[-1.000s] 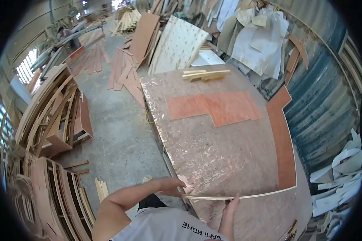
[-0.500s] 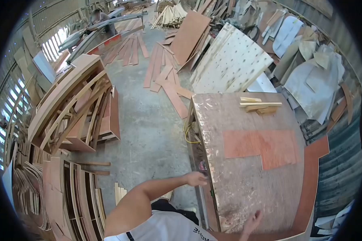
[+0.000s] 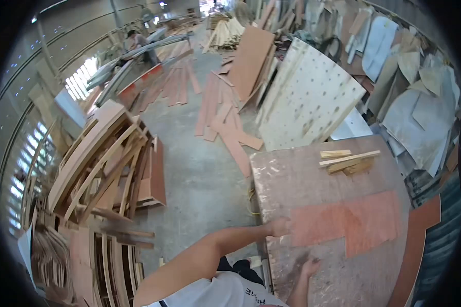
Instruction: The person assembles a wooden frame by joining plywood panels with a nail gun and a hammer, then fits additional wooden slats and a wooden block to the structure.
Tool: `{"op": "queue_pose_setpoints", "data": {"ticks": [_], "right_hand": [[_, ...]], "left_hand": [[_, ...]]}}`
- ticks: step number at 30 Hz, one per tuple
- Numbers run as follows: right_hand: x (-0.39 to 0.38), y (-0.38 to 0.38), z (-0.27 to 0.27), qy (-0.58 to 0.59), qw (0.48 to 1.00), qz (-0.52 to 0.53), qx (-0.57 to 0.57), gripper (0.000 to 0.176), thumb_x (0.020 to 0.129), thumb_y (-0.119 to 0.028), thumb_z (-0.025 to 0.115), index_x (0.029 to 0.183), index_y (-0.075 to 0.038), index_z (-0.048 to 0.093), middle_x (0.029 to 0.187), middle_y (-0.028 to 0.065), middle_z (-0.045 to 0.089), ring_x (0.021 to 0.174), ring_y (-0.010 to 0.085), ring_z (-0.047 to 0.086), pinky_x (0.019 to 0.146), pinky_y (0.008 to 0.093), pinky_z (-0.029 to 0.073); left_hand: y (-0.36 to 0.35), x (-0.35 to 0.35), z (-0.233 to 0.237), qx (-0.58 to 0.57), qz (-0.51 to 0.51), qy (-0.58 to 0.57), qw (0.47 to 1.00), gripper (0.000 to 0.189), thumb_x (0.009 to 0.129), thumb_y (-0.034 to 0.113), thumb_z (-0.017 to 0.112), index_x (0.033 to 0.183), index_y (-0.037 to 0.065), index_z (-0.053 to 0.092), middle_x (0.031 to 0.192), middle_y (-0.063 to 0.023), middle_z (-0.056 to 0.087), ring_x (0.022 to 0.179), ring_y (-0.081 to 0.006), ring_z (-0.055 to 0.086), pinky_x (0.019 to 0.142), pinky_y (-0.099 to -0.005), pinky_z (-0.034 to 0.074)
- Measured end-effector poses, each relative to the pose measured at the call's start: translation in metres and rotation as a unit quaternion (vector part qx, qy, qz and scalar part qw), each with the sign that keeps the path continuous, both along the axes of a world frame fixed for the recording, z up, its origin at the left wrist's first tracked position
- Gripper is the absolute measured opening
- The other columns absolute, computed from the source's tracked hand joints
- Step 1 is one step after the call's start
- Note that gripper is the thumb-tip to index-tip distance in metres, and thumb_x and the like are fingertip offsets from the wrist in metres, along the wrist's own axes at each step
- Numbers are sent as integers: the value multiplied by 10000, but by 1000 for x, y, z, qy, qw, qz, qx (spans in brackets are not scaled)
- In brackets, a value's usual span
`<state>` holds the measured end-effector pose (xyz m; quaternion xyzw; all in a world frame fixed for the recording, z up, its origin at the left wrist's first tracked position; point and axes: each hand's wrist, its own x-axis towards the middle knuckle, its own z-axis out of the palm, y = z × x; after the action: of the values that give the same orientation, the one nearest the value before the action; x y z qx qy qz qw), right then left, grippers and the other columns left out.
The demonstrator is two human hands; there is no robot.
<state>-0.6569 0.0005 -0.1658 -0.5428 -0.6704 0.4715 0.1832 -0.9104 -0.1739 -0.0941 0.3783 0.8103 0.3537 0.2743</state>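
A thin reddish plywood piece (image 3: pixel 348 222) with a stepped cut-out lies flat on the worktable (image 3: pixel 343 179). My left hand (image 3: pixel 279 226) is over the table's left side, its fingertips at the left edge of the reddish piece. It is slightly blurred, fingers loosely extended, with nothing seen in them. Lower down, my right hand (image 3: pixel 310 266) hovers over the near part of the table, just below the cut-out. Its fingers are apart and hold nothing.
Wood offcuts (image 3: pixel 349 161) lie at the table's far end. Another reddish strip (image 3: pixel 415 250) runs along the right edge. Curved wooden frames (image 3: pixel 105 163) stand at left, plywood strips (image 3: pixel 223 117) lie on the floor, and a spotted panel (image 3: pixel 312 97) leans beyond. A person (image 3: pixel 138 43) is far back.
My left hand has moved right, from beside the table's edge to the reddish piece. My right hand has shifted up and slightly left. The view has tilted up, so the table sits lower.
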Motion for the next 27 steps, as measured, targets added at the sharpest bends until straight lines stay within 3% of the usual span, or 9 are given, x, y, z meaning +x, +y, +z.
{"op": "queue_pose_setpoints", "data": {"ticks": [3, 8, 13, 17, 20, 21, 23, 26, 27], "right_hand": [[-33, 21, -32, -73, 995, -30, 68, 558, 931, -301, 600, 1226, 162, 504, 1258, 330, 575, 1148, 413, 591, 988, 439, 462], [-67, -2, 4, -1, 997, -72, -24, 523, 907, -298, 665, 1172, 128, 518, 1202, 258, 608, 1098, 337, 607, 919, 414, 487], [-116, -6, -2, 100, 982, -132, -95, 532, 931, -323, 683, 1213, 101, 527, 1183, 156, 623, 1062, 251, 612, 892, 351, 497], [-127, 11, 8, 181, 897, -314, -253, 485, 960, -300, 655, 1273, 55, 548, 1154, 112, 638, 1029, 208, 619, 872, 344, 520], [-103, -10, 40, 330, 847, -244, -338, 523, 879, -369, 742, 1149, 58, 608, 987, 92, 675, 766, 168, 633, 592, 276, 502], [-94, -25, 57, 273, 884, -235, -299, 479, 873, -381, 747, 1097, 30, 647, 920, 62, 678, 727, 147, 620, 569, 271, 480], [-70, -47, 93, 147, 935, -236, -221, 417, 866, -383, 755, 1035, -7, 696, 828, 25, 680, 690, 139, 614, 578, 283, 479], [-39, -103, 166, -47, 965, -236, -101, 364, 849, -360, 774, 964, -21, 711, 730, 15, 658, 666, 161, 615, 634, 322, 514], [-36, -122, 198, -88, 966, -240, -41, 361, 833, -358, 787, 913, -15, 707, 682, 18, 639, 641, 157, 601, 625, 327, 506]], "left_hand": [[45, -30, 2, -10, 5, -16, 1000, 650, 782, 386, 702, 1252, -45, 571, 1376, -309, 496, 1289, -445, 471, 1083, -464, 399], [118, -36, -107, -41, -56, 165, 984, 751, 733, 405, 730, 1307, -31, 519, 1368, -315, 474, 1294, -504, 409, 1045, -548, 388], [110, -44, 18, -139, -72, 73, 985, 772, 770, 430, 694, 1364, -2, 459, 1396, -283, 471, 1319, -477, 402, 1025, -529, 399], [122, -79, -13, -142, -152, 90, 974, 589, 782, 413, 689, 1200, 4, 617, 1185, -264, 620, 1109, -432, 581, 894, -527, 492], [99, -96, 0, -68, -269, 10, 961, 459, 799, 419, 675, 1024, 20, 710, 922, -218, 690, 865, -381, 669, 760, -515, 527], [89, -99, -7, -26, -277, -16, 960, 437, 811, 436, 661, 954, 29, 733, 797, -189, 698, 764, -359, 679, 709, -511, 523], [63, -103, -3, 57, -277, -76, 956, 526, 833, 530, 664, 931, 18, 730, 793, -172, 701, 727, -343, 681, 686, -479, 530], [43, -86, 44, -161, -376, -326, 852, 488, 876, 510, 680, 972, 34, 737, 904, -141, 738, 794, -254, 712, 743, -384, 548], [39, -72, 40, -150, -429, -287, 843, 478, 874, 505, 688, 963, 38, 739, 879, -135, 738, 770, -247, 707, 733, -365, 544]]}}
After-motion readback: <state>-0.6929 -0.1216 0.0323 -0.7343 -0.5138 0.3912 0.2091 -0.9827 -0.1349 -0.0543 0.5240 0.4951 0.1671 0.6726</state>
